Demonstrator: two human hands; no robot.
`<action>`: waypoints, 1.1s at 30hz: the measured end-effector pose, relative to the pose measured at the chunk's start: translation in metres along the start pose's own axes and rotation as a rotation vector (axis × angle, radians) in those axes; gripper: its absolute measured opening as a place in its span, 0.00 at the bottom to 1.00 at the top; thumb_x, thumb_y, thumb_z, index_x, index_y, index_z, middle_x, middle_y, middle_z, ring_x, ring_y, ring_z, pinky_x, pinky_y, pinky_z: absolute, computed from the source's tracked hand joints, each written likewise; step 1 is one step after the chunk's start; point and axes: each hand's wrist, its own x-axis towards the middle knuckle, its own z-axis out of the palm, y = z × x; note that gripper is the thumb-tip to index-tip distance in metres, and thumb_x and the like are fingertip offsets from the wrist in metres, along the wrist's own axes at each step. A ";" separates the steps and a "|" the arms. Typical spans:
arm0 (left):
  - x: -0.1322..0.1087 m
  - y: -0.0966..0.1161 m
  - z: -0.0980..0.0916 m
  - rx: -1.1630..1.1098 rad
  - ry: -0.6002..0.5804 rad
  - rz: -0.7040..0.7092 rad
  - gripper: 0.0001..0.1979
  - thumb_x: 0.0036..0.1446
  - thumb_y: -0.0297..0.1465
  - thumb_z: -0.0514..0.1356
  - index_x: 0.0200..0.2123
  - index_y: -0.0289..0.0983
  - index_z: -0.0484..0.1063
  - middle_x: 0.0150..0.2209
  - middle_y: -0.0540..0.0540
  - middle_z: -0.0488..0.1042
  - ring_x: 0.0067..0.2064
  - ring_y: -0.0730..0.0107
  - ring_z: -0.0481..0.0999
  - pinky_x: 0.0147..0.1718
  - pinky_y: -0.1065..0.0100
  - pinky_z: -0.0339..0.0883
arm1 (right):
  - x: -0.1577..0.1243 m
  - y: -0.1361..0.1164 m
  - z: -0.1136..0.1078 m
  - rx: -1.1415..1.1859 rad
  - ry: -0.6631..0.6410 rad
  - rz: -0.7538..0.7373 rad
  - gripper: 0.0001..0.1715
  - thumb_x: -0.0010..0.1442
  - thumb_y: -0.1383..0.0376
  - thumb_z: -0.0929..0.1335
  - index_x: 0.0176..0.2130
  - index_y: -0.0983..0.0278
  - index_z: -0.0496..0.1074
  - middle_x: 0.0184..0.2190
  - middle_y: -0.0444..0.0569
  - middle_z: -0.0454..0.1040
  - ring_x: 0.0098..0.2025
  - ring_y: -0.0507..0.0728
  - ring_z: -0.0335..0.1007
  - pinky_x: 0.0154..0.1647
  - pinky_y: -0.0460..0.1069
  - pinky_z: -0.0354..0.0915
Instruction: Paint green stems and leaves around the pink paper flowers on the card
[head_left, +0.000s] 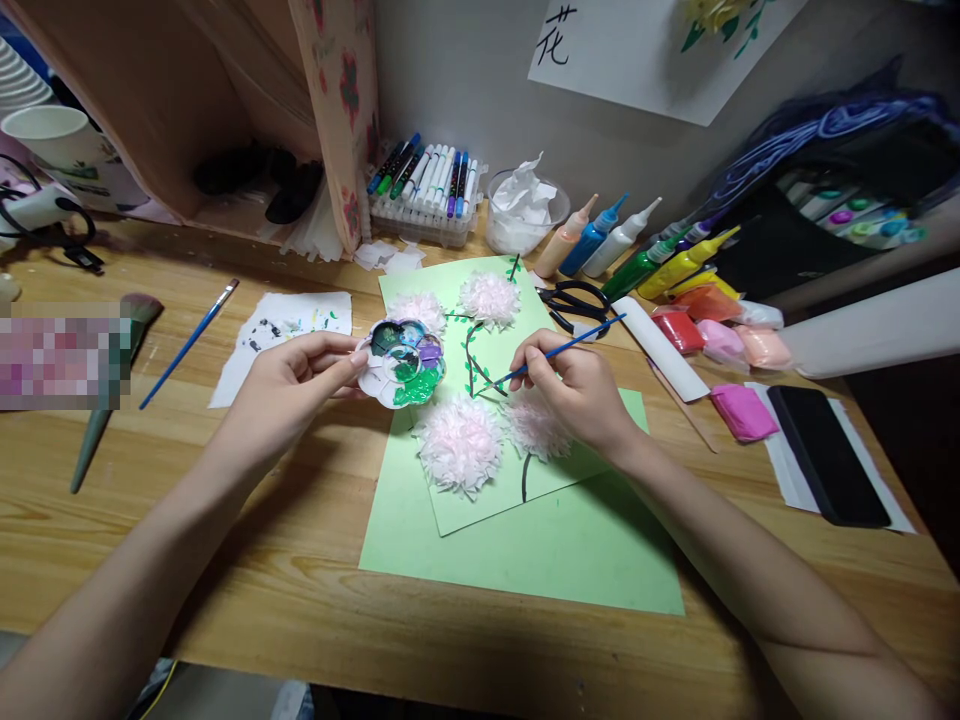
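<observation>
My left hand pinches the rim of a small flower-shaped paint palette with green, purple, blue and dark paint in its wells. Between the fingers of my right hand is a thin blue paintbrush, its green-tipped bristles at the painted stems and leaves. These are on a light green card, which lies over a larger green sheet. Fluffy pale pink paper flowers sit on the card; one is partly behind my right hand, another partly behind the palette.
Markers fill a clear case at the back, beside a tub of crumpled tissue. Paint bottles, black-handled scissors and a phone are to the right. Left lie another blue brush and a paint-stained tissue.
</observation>
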 end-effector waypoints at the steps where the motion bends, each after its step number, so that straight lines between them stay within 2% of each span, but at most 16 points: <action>1: 0.000 0.000 0.000 0.001 -0.001 0.002 0.15 0.45 0.41 0.67 0.34 0.39 0.76 0.32 0.47 0.79 0.33 0.68 0.77 0.34 0.69 0.73 | 0.000 0.000 0.000 0.008 0.008 -0.003 0.15 0.65 0.63 0.59 0.29 0.64 0.68 0.24 0.43 0.71 0.27 0.50 0.69 0.31 0.48 0.62; 19: 0.000 -0.002 0.000 0.017 0.008 0.004 0.16 0.46 0.42 0.67 0.36 0.39 0.76 0.32 0.47 0.79 0.33 0.68 0.77 0.35 0.69 0.74 | 0.002 -0.002 -0.004 -0.041 -0.004 -0.032 0.15 0.64 0.65 0.59 0.28 0.64 0.68 0.23 0.43 0.71 0.27 0.50 0.68 0.32 0.48 0.61; 26: 0.000 -0.001 0.000 0.026 0.008 0.004 0.16 0.46 0.42 0.67 0.36 0.39 0.76 0.32 0.47 0.79 0.33 0.68 0.77 0.35 0.69 0.74 | 0.001 0.001 -0.004 0.013 0.024 0.009 0.15 0.65 0.62 0.59 0.30 0.64 0.68 0.24 0.43 0.71 0.27 0.50 0.68 0.30 0.48 0.61; 33: 0.000 -0.001 -0.001 0.018 -0.001 0.004 0.16 0.46 0.42 0.67 0.36 0.39 0.76 0.33 0.47 0.79 0.34 0.67 0.78 0.35 0.68 0.74 | 0.001 -0.003 -0.002 -0.046 -0.002 -0.025 0.15 0.65 0.64 0.59 0.28 0.63 0.68 0.23 0.43 0.71 0.27 0.50 0.68 0.31 0.49 0.61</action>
